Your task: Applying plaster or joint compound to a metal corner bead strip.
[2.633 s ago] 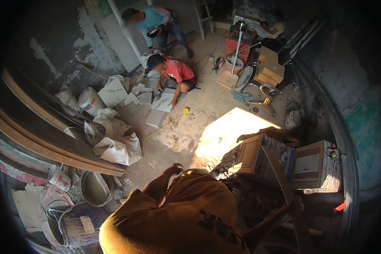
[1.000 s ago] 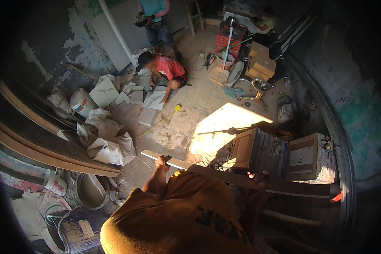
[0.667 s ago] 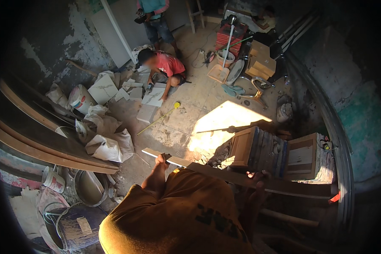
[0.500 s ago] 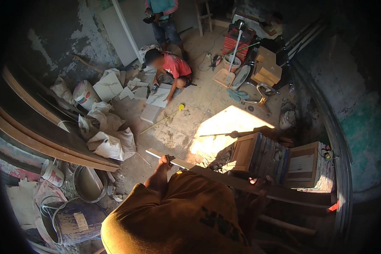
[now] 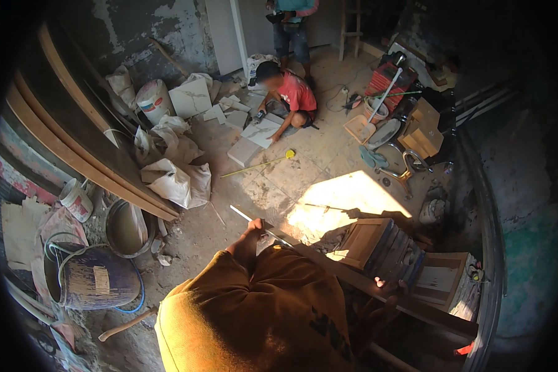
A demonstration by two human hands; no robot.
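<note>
A long, flat straight bar (image 5: 347, 271) stretches in front of my body, slanting from the sunlit far-left end to the shaded near-right end. My left hand (image 5: 252, 234) is wrapped around it near the bright end. Farther along, in the shade, my right hand (image 5: 387, 296) grips the same bar, with some fingertips catching the light. Whether it is wood or metal, I cannot tell. Beneath its right half stand wooden-framed panels (image 5: 366, 242) and a stack of flat pieces.
A person in a red shirt (image 5: 297, 93) crouches over marbled tiles (image 5: 260, 131); another stands behind. An extended tape measure (image 5: 289, 154) lies on the floor. White sacks (image 5: 173, 180), a mixing tub (image 5: 115, 239) and a dark drum (image 5: 99, 279) are at left. Boxes (image 5: 423, 127) stand far right.
The view has turned, so the room sits farther right in the picture. Both hands still hold the bar, its left end now slanting up more steeply. The crouching person stays beside the tiles.
</note>
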